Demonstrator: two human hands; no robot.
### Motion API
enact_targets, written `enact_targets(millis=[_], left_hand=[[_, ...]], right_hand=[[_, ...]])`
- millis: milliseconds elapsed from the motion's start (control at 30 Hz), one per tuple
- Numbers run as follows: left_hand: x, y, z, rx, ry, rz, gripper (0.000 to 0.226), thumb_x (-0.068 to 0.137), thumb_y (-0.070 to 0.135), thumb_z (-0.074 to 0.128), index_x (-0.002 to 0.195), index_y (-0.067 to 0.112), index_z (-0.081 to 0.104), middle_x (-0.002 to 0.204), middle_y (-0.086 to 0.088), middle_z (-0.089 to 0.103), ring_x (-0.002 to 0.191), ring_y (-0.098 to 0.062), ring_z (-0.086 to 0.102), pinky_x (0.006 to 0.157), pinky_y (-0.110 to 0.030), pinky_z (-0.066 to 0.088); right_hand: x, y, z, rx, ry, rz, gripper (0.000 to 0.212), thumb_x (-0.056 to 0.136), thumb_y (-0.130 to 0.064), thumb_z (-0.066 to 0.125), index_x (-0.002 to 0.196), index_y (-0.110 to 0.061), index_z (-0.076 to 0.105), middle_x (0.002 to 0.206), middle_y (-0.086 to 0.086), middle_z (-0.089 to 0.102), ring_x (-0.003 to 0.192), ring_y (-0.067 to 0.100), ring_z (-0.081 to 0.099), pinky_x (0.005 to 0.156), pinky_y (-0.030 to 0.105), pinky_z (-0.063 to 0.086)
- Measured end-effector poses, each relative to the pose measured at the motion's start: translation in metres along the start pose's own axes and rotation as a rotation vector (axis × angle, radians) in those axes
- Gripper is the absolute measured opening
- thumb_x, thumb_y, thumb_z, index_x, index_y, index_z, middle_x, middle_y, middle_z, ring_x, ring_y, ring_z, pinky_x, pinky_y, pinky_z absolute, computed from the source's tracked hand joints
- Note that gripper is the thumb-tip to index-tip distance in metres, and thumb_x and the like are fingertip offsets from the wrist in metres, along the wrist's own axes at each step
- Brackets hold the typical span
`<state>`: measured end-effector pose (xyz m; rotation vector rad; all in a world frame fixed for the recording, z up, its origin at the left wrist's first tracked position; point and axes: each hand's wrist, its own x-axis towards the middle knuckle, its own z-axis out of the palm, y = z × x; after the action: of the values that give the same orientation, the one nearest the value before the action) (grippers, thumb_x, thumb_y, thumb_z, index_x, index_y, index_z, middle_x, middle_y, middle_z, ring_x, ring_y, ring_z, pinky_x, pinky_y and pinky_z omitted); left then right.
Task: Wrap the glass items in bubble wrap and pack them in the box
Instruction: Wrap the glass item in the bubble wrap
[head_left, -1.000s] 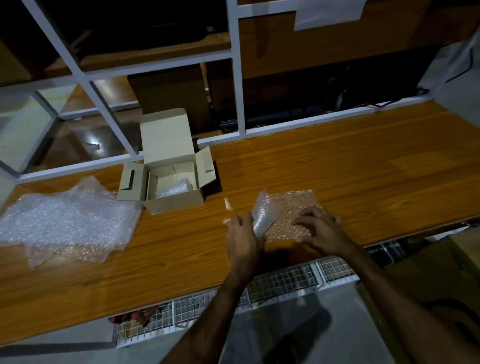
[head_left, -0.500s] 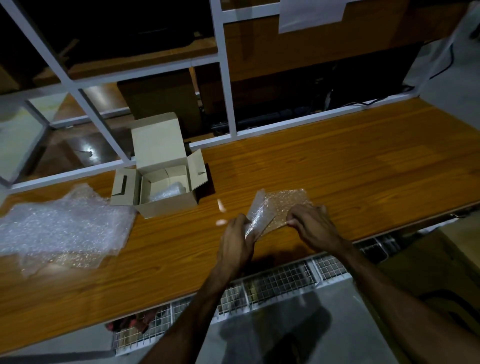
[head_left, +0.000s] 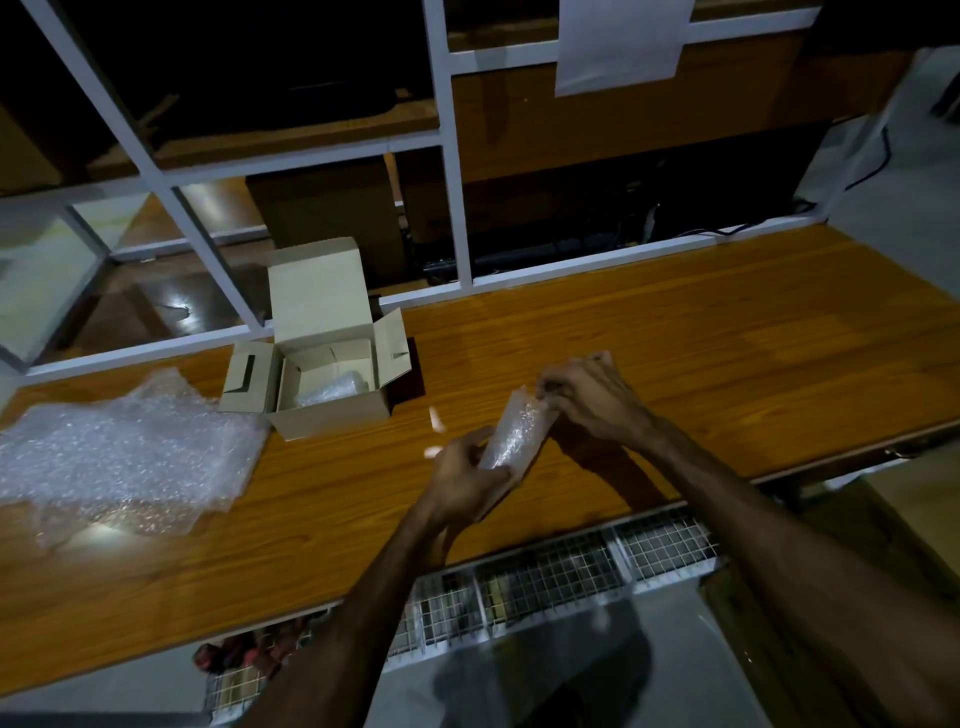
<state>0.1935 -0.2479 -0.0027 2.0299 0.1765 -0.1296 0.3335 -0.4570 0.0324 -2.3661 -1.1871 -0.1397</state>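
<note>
Head cam, the only view here: the person holds a small bubble-wrapped bundle (head_left: 514, 436) up off the wooden surface (head_left: 675, 353), out in front of them and to the right of the open cardboard box (head_left: 332, 410). The left hand (head_left: 467, 478) has its fingers curled shut around the lower end, and the right hand (head_left: 587, 395) pinches the top edge of the wrap closed. Can't tell what glass is inside, it's all hidden under the bubbles. The box sits near the back-left of the surface, flaps open, with what looks like one wrapped piece (head_left: 332, 389) already in it. A loose pile of spare bubble wrap (head_left: 119, 457) lies well to the left. Risk-wise, the wrap doesn't look taped or tucked, so if the right hand lets go early it could spring open and the glass could slide out the end. Bubble wrap is slippery too, so a loose left-hand grip during the carry to the box might drop it onto the hard surface.
</note>
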Motion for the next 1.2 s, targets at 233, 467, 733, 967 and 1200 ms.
enact_targets(millis=[233, 467, 733, 967, 1200], left_hand=[[0.004, 0.016, -0.009, -0.502, -0.107, -0.129, 0.063, 0.091, 0.006, 0.078, 0.145, 0.026, 0.055, 0.119, -0.012, 0.077, 0.099, -0.028, 0.077, 0.083, -0.041, 0.064], [0.008, 0.026, -0.026, -0.656, -0.178, -0.096, 0.073, 0.091, -0.003, 0.073, 0.155, 0.021, 0.047, 0.131, -0.016, 0.072, 0.117, -0.04, 0.07, 0.095, -0.051, 0.061], [0.0, 0.028, -0.035, -0.679, -0.08, -0.01, 0.072, 0.088, -0.007, 0.074, 0.146, 0.029, 0.053, 0.132, -0.013, 0.072, 0.117, -0.033, 0.072, 0.091, -0.045, 0.063], [-0.002, 0.025, -0.03, -0.712, 0.087, 0.038, 0.082, 0.077, 0.005, 0.089, 0.146, 0.029, 0.053, 0.135, -0.007, 0.071, 0.123, -0.028, 0.07, 0.098, -0.053, 0.06], [-0.003, 0.029, -0.023, -0.735, 0.157, 0.075, 0.078, 0.082, 0.002, 0.083, 0.149, 0.027, 0.052, 0.136, -0.006, 0.07, 0.121, -0.023, 0.071, 0.097, -0.052, 0.061]], right_hand=[[0.042, -0.014, -0.035, 0.123, 0.065, 0.063, 0.019, 0.086, -0.046, 0.077, 0.097, -0.032, 0.068, 0.097, -0.018, 0.071, 0.1, 0.004, 0.061, 0.09, 0.032, 0.02], [0.071, -0.024, -0.047, 0.286, 0.01, 0.096, 0.037, 0.077, -0.038, 0.086, 0.099, -0.033, 0.057, 0.097, -0.013, 0.066, 0.095, 0.004, 0.065, 0.089, 0.042, 0.051], [0.072, -0.044, -0.049, -0.341, 0.08, 0.285, 0.12, 0.054, -0.087, 0.075, 0.154, -0.041, 0.028, 0.158, 0.012, 0.027, 0.151, 0.035, 0.022, 0.117, 0.073, 0.008], [0.07, -0.062, -0.033, 0.072, 0.114, 0.754, 0.154, 0.049, -0.082, 0.085, 0.155, -0.055, -0.023, 0.172, 0.018, -0.004, 0.151, 0.055, 0.019, 0.108, 0.078, 0.03], [0.076, -0.081, -0.02, 0.241, 0.349, 0.506, 0.106, 0.08, -0.024, 0.089, 0.16, -0.031, 0.02, 0.119, -0.005, 0.062, 0.084, 0.014, 0.067, 0.055, 0.03, 0.055]])
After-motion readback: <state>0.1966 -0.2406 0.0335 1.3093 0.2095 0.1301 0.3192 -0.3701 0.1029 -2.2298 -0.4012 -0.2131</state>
